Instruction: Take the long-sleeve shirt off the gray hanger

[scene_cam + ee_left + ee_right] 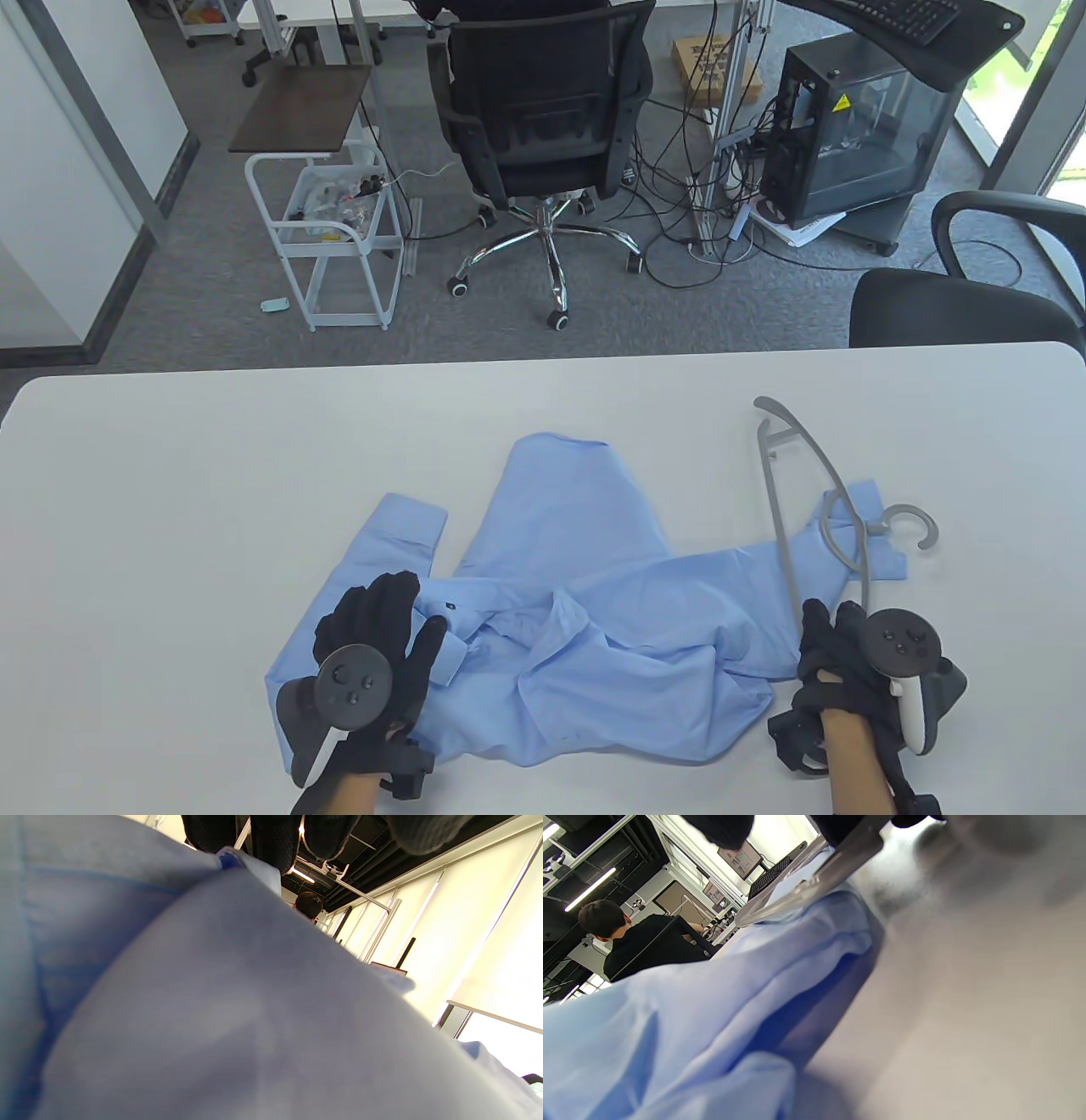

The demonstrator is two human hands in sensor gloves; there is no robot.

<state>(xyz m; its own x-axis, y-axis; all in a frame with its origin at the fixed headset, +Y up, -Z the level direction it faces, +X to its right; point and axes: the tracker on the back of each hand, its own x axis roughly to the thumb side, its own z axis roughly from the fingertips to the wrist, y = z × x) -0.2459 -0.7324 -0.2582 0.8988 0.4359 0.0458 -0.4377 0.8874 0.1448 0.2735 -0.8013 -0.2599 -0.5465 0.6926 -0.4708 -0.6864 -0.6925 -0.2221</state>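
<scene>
Hanger (806,492) looked fully out, lying on shirt (585,611) sleeve at table (170,509) right. Right hand (836,671) gripped its near end; left hand (382,645) rested flat, fingers spread, on shirt. Best move, I judged: lift hanger straight off while left pinned fabric. No readable labels; chest logo too small.

Plain light blue shirt (577,611), gray hanger (793,509), black gloves (382,620), all on a white table (170,509).

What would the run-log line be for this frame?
stage: hanger out | hanger: over shirt edge | right hand: grips hanger end | left hand: rests on shirt
</scene>
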